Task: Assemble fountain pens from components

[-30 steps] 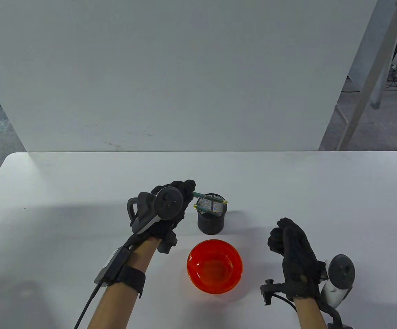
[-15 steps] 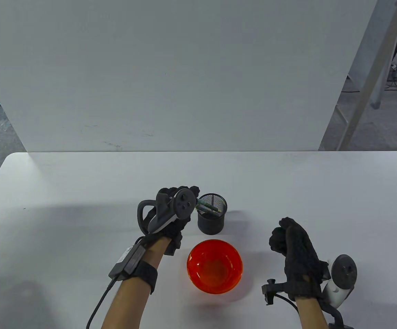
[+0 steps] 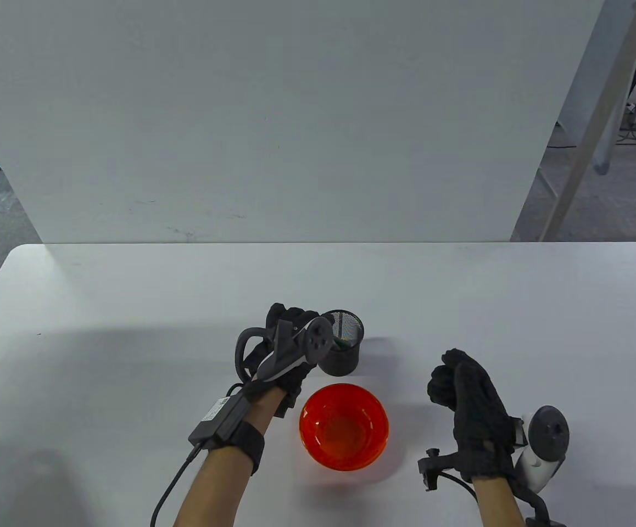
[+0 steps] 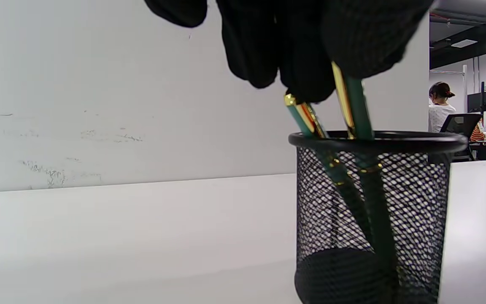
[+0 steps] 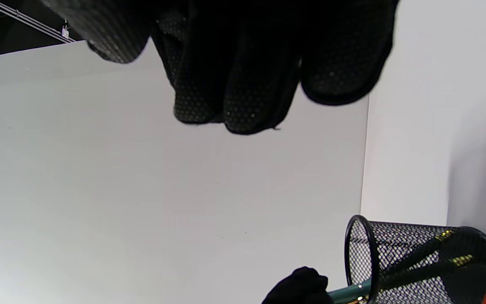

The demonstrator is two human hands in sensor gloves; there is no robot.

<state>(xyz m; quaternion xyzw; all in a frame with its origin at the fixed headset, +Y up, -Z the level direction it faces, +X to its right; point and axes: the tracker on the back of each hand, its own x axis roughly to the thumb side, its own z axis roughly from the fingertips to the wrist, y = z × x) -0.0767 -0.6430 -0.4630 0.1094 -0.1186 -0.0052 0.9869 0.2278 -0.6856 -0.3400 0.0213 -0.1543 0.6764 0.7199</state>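
Left wrist view: black knit-gloved left hand (image 4: 302, 38) fingers (image 4: 365, 38) pinch two slim green, gold-trimmed pens (image 4: 355, 109) standing in a round black wire-mesh cup (image 4: 373, 211); right hand (image 3: 469, 406) curled, empty, on white bench (image 3: 131, 307).

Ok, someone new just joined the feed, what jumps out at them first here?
Probably the bright orange bowl at the near middle of the white table. Just behind it, the left hand holds two green and gold pens standing in the black mesh cup. The right hand rests curled at the right, holding nothing visible.
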